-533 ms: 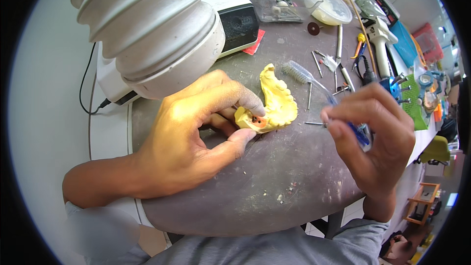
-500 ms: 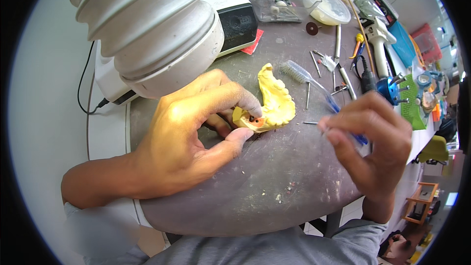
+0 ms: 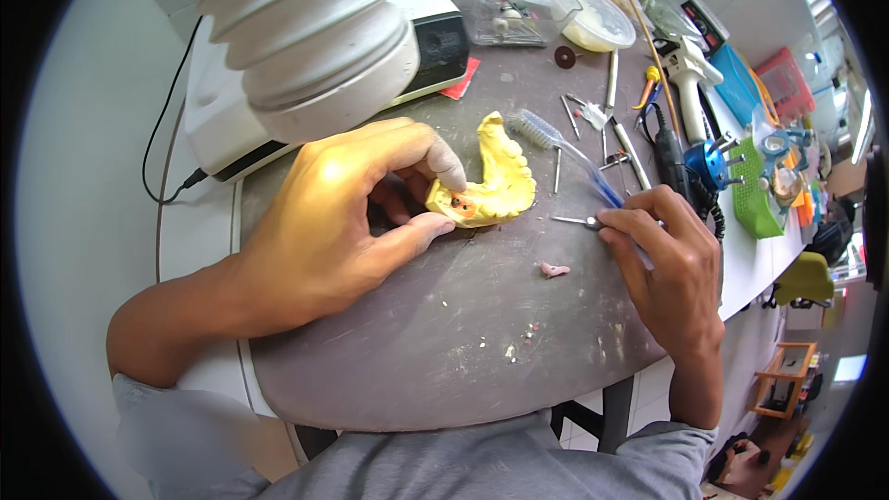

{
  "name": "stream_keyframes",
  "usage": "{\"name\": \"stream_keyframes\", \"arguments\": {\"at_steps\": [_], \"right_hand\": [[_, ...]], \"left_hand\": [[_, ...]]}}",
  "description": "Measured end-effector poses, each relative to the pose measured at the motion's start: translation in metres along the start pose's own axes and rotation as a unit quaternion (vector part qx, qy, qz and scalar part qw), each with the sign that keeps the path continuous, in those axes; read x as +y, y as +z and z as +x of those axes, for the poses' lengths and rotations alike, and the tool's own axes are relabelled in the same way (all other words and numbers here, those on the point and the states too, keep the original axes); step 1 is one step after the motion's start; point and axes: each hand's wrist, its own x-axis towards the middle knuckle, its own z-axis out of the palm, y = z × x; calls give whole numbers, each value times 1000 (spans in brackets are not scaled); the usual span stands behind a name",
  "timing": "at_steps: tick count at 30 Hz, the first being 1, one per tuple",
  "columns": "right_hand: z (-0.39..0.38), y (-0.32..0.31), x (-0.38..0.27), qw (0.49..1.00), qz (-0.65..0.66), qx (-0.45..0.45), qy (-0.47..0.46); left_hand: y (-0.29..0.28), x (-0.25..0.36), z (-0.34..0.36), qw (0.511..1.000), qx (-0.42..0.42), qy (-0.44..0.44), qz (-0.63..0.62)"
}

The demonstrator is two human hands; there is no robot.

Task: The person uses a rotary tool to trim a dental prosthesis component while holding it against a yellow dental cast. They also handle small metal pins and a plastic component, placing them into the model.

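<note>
My left hand (image 3: 319, 213) is closed on a yellow plaster dental model (image 3: 507, 171), its thumb and fingers gripping the near left end of the arch. Close to those fingertips, an orange-pink patch with small dark holes (image 3: 460, 205) shows on the model. My right hand (image 3: 662, 264) rests at the right of the table, thumb and forefinger closing on the knobbed end of a thin metal hand driver (image 3: 571, 219). A small pinkish piece (image 3: 554, 270) lies on the tabletop between my hands. Under my right hand runs the blue handle of a clear-bristled toothbrush (image 3: 556, 141).
A ribbed white suction hose (image 3: 306, 37) hangs over the far left, before a white machine (image 3: 231, 120). Metal burs, a brown disc (image 3: 565, 57), a clear bin (image 3: 505, 23) and a round tub (image 3: 597, 23) lie farther back. A blue handpiece stand (image 3: 711, 165) stands right.
My right hand has come down onto the table and now grips the metal driver. The pinkish piece now shows on the tabletop. My left hand keeps its hold on the model.
</note>
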Motion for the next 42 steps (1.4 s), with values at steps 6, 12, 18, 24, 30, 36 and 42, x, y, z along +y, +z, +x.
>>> {"name": "stream_keyframes", "arguments": {"at_steps": [6, 12, 18, 24, 30, 36, 42], "right_hand": [[10, -8, -9, 994, 69, 84, -21], [50, -15, -35, 980, 121, 80, -138], [65, -5, -41, 980, 119, 60, -150], [67, -3, -44, 982, 117, 32, -146], [79, -9, -48, 972, 106, 29, -206], [99, -23, -49, 979, 66, -72, -179], [107, -31, -48, 971, 54, -108, -207]], "left_hand": [[0, -4, -3, 1000, 2, -7, -16], [0, -6, -4, 1000, -3, 1, -18], [0, -7, -3, 1000, -11, 19, -12], [2, -11, -3, 999, -4, 41, -21], [2, -11, -3, 999, 0, 46, -26], [1, -10, -2, 999, 4, 23, -23], [1, -9, -3, 999, 14, 17, -37]]}}
